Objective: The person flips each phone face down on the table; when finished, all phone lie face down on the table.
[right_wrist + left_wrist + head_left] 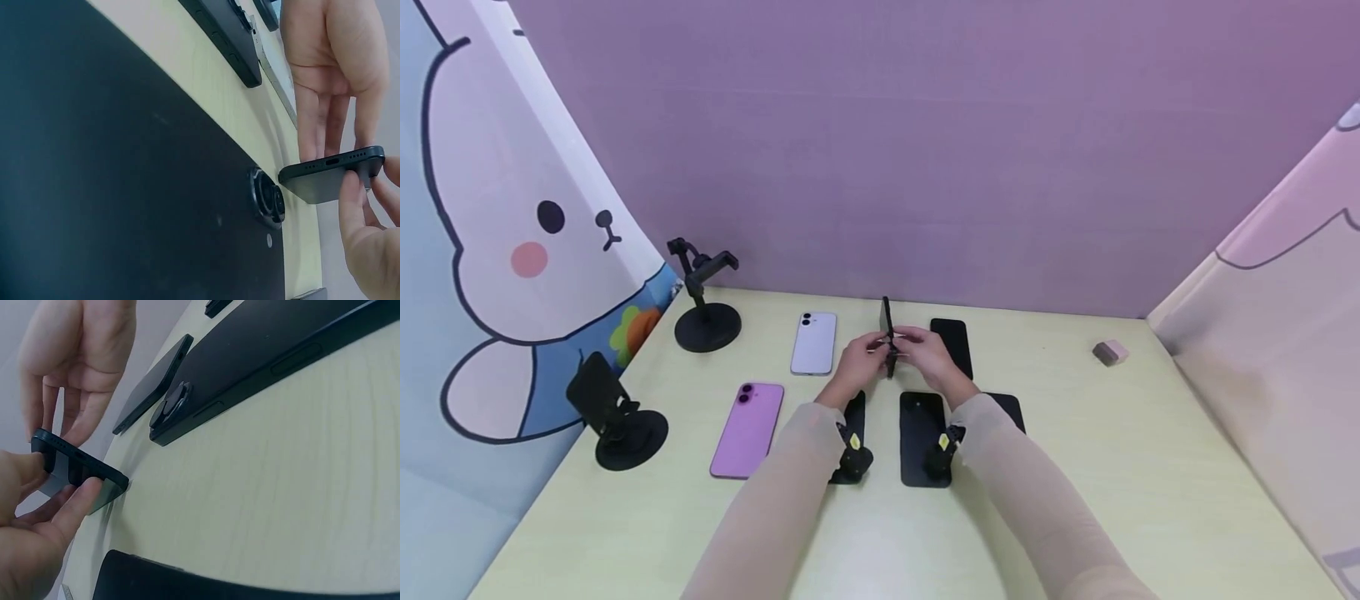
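Note:
A black smartphone [886, 315] stands on edge near the back of the table, between both hands. My left hand [859, 360] pinches it from the left with thumb and fingers, and my right hand [927, 354] grips it from the right. In the left wrist view, the smartphone [87, 464] shows its port end, with the left fingers [74, 509] against it. The right wrist view shows the same end of the smartphone [331, 164], the right hand [369, 240] at its lower corner. Its far part is partly hidden by the hands.
A lavender phone [813, 343] and a purple phone [747, 429] lie to the left. Black phones lie behind right [952, 343] and below the wrists [917, 417], partly covered. Two black phone stands [707, 327] [625, 437] are at far left, a small box [1109, 352] at right.

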Action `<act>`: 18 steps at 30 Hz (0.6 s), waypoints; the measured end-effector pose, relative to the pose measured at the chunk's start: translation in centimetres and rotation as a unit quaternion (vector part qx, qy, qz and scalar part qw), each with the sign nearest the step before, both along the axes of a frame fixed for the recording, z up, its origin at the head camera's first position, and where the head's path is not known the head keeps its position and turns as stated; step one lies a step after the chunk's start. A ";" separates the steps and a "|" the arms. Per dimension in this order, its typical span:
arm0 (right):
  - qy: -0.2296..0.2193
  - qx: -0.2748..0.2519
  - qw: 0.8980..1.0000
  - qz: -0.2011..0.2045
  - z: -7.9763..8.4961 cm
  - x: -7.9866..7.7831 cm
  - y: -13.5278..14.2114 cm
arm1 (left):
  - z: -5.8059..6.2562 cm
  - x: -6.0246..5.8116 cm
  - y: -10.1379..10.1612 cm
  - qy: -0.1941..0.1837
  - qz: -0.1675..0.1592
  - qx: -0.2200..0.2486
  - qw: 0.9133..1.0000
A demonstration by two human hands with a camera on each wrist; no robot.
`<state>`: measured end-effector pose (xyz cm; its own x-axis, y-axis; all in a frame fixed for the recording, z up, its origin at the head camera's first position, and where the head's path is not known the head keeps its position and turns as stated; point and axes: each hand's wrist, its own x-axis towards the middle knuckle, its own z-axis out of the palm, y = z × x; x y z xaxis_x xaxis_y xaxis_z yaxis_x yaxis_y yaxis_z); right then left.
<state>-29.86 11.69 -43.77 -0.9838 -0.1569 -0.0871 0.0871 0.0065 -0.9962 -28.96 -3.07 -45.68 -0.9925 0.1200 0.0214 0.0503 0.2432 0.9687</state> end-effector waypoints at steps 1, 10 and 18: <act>-0.001 0.002 1.000 0.004 -0.1 0.0 0.0 | 0.1 0.0 0.0 -0.002 0.003 0.003 1.000; -0.025 0.033 0.997 0.063 -0.6 0.2 0.2 | 0.1 -0.3 -0.7 -0.018 0.008 0.060 0.998; -0.028 0.087 0.992 0.087 -1.0 0.1 -0.2 | 0.5 -0.3 -1.7 -0.003 0.016 0.022 1.000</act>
<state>-29.76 11.50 -44.75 -0.9356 -0.3026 -0.1817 0.1249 0.1976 -0.9723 -29.29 -4.81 -45.20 -0.9960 0.0869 0.0203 0.0376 0.2021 0.9786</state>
